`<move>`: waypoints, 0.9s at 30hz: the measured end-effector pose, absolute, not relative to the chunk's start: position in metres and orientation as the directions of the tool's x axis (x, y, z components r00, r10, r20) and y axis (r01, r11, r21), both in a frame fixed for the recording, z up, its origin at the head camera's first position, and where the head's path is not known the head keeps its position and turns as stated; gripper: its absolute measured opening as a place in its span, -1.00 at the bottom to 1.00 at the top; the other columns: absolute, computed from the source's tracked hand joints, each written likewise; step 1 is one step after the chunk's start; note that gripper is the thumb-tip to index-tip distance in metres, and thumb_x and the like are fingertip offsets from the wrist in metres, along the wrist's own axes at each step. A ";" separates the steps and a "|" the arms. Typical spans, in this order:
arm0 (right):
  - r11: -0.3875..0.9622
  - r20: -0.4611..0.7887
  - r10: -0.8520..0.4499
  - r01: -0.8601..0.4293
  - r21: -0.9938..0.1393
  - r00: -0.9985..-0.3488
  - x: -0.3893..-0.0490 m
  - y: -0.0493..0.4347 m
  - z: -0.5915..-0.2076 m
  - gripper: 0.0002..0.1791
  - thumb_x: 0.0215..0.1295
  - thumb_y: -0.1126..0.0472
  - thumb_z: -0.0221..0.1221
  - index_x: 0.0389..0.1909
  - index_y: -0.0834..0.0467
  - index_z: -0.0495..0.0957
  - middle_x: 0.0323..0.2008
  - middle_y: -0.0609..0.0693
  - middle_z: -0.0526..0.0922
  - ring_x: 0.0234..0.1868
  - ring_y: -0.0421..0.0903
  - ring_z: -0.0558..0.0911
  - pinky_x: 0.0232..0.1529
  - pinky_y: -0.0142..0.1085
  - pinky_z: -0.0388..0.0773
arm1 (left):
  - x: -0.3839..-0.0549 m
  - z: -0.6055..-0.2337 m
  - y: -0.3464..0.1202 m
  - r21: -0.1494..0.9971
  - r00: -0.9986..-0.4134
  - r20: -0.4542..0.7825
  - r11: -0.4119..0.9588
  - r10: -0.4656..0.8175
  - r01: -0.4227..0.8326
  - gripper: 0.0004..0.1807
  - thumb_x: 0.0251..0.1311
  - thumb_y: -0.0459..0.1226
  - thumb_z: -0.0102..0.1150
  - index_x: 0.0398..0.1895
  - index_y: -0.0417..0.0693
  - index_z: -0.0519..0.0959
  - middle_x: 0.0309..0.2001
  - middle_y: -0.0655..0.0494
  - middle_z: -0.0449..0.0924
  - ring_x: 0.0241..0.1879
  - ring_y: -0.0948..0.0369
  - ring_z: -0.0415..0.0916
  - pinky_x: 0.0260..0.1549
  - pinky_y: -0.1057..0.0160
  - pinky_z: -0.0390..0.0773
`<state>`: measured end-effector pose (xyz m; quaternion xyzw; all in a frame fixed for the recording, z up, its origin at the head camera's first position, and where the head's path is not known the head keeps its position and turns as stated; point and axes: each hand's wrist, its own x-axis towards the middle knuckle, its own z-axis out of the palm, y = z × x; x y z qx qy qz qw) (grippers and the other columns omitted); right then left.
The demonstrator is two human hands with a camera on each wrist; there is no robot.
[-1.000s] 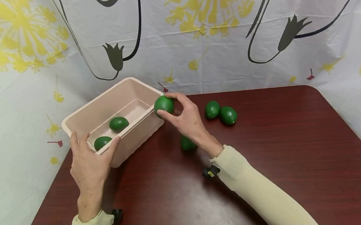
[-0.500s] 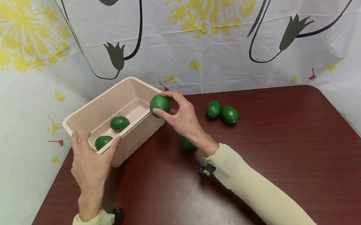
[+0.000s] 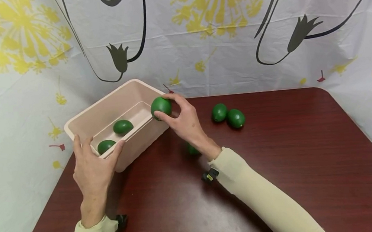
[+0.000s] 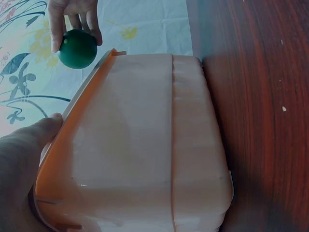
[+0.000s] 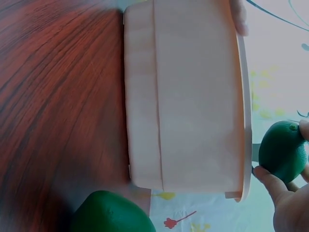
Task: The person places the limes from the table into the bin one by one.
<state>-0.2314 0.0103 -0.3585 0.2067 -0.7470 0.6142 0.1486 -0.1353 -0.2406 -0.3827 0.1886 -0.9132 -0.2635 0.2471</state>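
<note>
My right hand (image 3: 187, 122) pinches a green lime (image 3: 161, 107) between thumb and fingers. It holds the lime above the right end of a beige plastic bin (image 3: 141, 142), just over the rim. The right wrist view shows this lime (image 5: 282, 151) beside the rim, at fingertip level. At the bin's near left corner my left hand (image 3: 92, 173) grips the rim, its thumb (image 4: 46, 126) lying along the edge. Two limes rest inside the bin, one mid-floor (image 3: 123, 127) and another lime (image 3: 106, 146) near the left hand, partly hidden by the wall.
Two more limes (image 3: 219, 112) sit side by side on the dark red wooden table (image 3: 293, 150), right of the bin. Another lime (image 3: 193, 149) is mostly hidden under the right wrist. A patterned white cloth (image 3: 221, 64) hangs behind the table and along its left side.
My right hand has moved left with the lime, from just outside the bin's right end to over its rim. The left hand and the bin have stayed put.
</note>
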 end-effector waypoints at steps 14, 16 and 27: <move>0.118 0.451 -0.162 -0.471 -0.874 -0.878 -0.233 0.002 -0.361 -0.46 0.31 0.15 0.42 0.27 0.13 0.52 0.26 0.09 0.55 0.21 -0.04 0.65 0.11 -0.15 0.73 | -0.135 -0.383 -0.240 0.581 -0.805 0.359 0.788 -0.472 -0.203 0.02 0.02 0.39 0.37 0.48 0.08 0.40 0.67 0.05 0.08 0.28 -0.36 0.49 -0.03 -0.55 0.45; 0.115 0.452 -0.158 -0.471 -0.875 -0.878 -0.233 0.002 -0.361 -0.46 0.31 0.16 0.42 0.27 0.14 0.52 0.25 0.09 0.55 0.23 -0.04 0.64 0.12 -0.13 0.72 | -0.135 -0.383 -0.240 0.581 -0.804 0.361 0.788 -0.473 -0.202 0.02 0.02 0.39 0.37 0.48 0.09 0.40 0.67 0.05 0.08 0.29 -0.35 0.49 -0.03 -0.55 0.45; 0.151 0.448 -0.125 -0.463 -0.873 -0.885 -0.235 -0.006 -0.361 -0.45 0.32 0.08 0.42 0.27 0.14 0.53 0.19 0.08 0.58 0.18 0.02 0.62 0.12 -0.10 0.71 | -0.134 -0.383 -0.240 0.583 -0.808 0.349 0.785 -0.474 -0.208 0.04 0.02 0.40 0.36 0.50 0.07 0.39 0.68 0.04 0.06 0.31 -0.35 0.47 -0.02 -0.55 0.45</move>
